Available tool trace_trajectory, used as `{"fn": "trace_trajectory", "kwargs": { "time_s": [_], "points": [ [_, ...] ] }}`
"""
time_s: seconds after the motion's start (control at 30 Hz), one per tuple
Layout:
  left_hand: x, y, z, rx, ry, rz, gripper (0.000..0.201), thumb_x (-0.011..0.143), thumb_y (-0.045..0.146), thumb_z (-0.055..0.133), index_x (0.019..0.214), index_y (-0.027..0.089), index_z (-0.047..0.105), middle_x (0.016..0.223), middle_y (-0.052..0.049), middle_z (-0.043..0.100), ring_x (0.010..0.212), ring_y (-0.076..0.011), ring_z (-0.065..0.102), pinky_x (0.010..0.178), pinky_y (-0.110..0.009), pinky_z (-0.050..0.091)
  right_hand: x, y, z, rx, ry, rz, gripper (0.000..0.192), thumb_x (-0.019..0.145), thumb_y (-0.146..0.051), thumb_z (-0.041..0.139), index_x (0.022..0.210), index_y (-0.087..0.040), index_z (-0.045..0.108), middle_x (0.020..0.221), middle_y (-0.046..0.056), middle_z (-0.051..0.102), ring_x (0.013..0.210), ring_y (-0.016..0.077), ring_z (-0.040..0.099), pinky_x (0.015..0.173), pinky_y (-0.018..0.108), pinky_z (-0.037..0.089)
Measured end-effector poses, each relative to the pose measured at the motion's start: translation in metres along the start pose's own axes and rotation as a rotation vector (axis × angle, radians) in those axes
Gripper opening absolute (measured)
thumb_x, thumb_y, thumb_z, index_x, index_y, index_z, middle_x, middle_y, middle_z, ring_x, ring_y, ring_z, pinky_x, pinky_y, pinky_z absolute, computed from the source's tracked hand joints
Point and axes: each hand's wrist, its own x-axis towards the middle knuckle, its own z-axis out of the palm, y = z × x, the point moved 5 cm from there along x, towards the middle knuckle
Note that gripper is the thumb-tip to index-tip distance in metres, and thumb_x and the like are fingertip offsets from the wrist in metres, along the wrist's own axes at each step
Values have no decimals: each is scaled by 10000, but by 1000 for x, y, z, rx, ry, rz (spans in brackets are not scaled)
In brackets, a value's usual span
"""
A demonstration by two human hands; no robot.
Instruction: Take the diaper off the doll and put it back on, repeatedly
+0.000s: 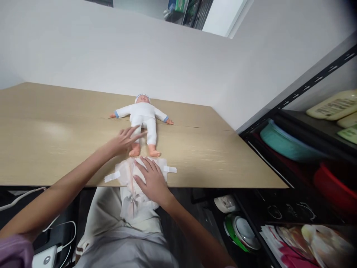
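A baby doll point(142, 111) in a white suit with blue cuffs and a white cap lies on its back on the table, arms spread and bare feet toward me. My left hand point(126, 139) is over the doll's leg on the left, fingers spread, holding nothing; whether it touches the leg I cannot tell. Below the feet an unfolded diaper point(126, 169) lies at the table's front edge, its two side tabs spread out and its near end hanging over my lap. My right hand point(152, 180) rests flat on the diaper with its fingers apart.
The wooden table point(69, 130) meets a white wall behind. On the right a black shelf holds a teal basin point(290, 143), a red basin point(334, 186) and pale bottles point(331, 106). A white device point(46, 258) with cables is at lower left.
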Motion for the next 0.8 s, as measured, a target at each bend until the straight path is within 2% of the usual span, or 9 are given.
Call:
{"fn": "trace_trajectory", "kwargs": {
  "time_s": [0.07,0.17,0.23,0.3,0.37,0.43,0.53,0.63,0.8],
  "points": [
    [20,7,13,-9,-69,158,1105,772,-21,730,1797,287,453,1932,-180,270,1715,-451,401,1316,-571,424,0,0,-1,9,5,2,591,1180,-474,600,1740,-295,547,1843,89,478,1722,316,405,1433,590,331],
    [41,18,26,-136,-107,332,1162,686,-26,801,1741,384,536,1916,-70,355,1748,-416,375,1374,-506,362,0,0,-3,16,-4,5,596,1174,-461,607,1738,-275,550,1836,102,484,1715,324,410,1435,598,329],
    [52,21,30,-240,-93,387,1000,739,9,809,1642,407,643,1858,-27,476,1720,-365,438,1356,-442,378,0,-1,-3,24,-18,3,606,1169,-455,614,1741,-266,548,1830,112,490,1716,332,408,1437,609,325],
    [61,23,33,-318,-59,440,675,868,80,768,1470,385,762,1725,-33,644,1612,-315,567,1317,-416,402,1,-1,-4,40,-21,6,616,1162,-448,629,1748,-281,540,1835,108,482,1718,331,410,1436,614,331],
    [68,24,34,-339,-15,479,382,964,166,723,1289,339,823,1528,-76,777,1439,-315,669,1269,-440,424,2,1,-3,54,-15,16,630,1153,-447,645,1756,-304,531,1855,97,454,1722,333,411,1432,620,342],
    [75,23,31,-323,27,490,259,987,226,707,1204,299,826,1393,-113,817,1304,-341,693,1204,-484,450,4,5,-1,59,-14,24,646,1148,-458,657,1764,-317,522,1871,88,428,1730,343,405,1430,636,347],
    [86,18,14,-375,81,475,277,1015,261,656,1250,266,803,1349,-127,817,1226,-349,670,1116,-494,477,13,15,2,60,-36,15,668,1156,-493,649,1785,-335,490,1881,84,410,1753,348,374,1439,656,326],
    [101,7,-17,-545,103,453,292,1065,296,604,1289,259,788,1299,-104,826,1225,-319,659,1122,-461,480,28,25,4,58,-82,-13,681,1181,-521,601,1815,-340,432,1898,81,375,1779,331,325,1454,641,296],
    [122,-21,-64,-698,161,307,380,1006,484,811,1273,214,797,1271,-84,810,1269,-303,670,1120,-437,493,66,42,8,6,-132,-48,684,1210,-553,515,1817,-248,429,1908,128,344,1794,331,287,1468,622,252]
  ]
}}
